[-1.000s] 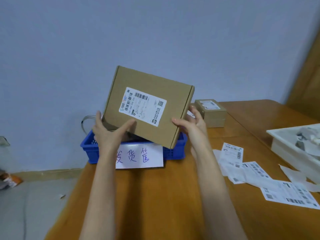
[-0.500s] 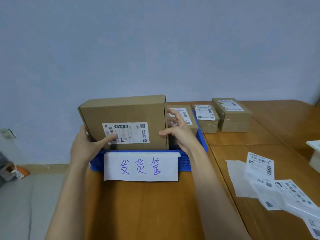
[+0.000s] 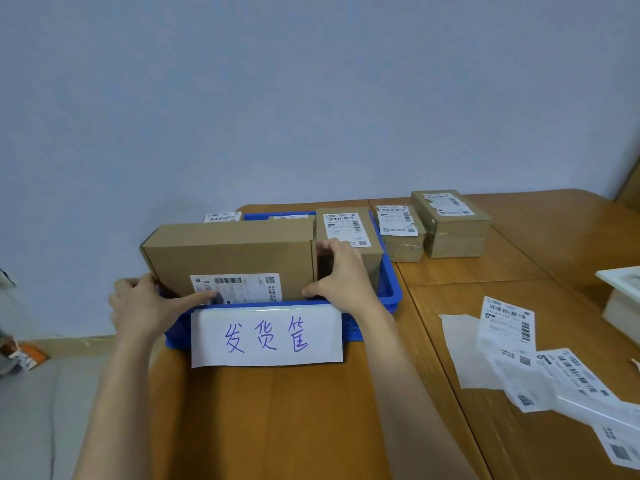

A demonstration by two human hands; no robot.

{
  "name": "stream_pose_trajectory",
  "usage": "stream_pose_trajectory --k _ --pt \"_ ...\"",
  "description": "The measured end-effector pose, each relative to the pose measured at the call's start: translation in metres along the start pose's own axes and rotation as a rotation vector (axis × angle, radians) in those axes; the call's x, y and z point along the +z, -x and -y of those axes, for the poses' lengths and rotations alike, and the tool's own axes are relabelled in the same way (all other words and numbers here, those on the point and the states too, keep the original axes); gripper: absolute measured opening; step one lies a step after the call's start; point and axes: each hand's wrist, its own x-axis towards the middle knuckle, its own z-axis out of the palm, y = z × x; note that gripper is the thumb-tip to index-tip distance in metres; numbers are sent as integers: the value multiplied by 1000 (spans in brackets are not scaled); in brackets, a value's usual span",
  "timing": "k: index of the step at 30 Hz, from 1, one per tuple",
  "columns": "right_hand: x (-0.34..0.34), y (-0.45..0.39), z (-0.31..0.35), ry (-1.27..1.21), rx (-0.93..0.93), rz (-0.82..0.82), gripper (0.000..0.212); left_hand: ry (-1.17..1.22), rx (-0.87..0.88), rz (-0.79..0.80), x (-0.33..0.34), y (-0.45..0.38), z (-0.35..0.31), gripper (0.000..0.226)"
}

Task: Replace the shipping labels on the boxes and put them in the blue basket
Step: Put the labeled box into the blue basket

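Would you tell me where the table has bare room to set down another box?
Bare wood lies in front of the blue basket, between the forearms, and behind the loose labels toward the two boxes. The basket and the labels' corner are crowded.

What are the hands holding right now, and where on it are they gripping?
Both hold the large flat brown cardboard box standing in the blue plastic basket: left hand at its lower left corner, right hand on its right edge.
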Motion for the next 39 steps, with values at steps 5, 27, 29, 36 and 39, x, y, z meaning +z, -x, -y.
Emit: stream_pose_trajectory --k 5,27,29,36,39 --pt "-30 9 -5 -127 27 49 85 637 105 -217 -32 48 -48 89" --pt "-226 -107 -199 -557 738 -594 82 -247 434 364 305 74 -344 79" --pt "-213 -118 -202 -566 760 -504 89 -329 449 386 317 77 -340 78" --pt "-205 -110 -203 -570 717 -530 71 -327 529 299 314 85 -340 74" --pt "-212 -91 -193 -542 673 -577 68 -200 571 273 299 100 -341 71"
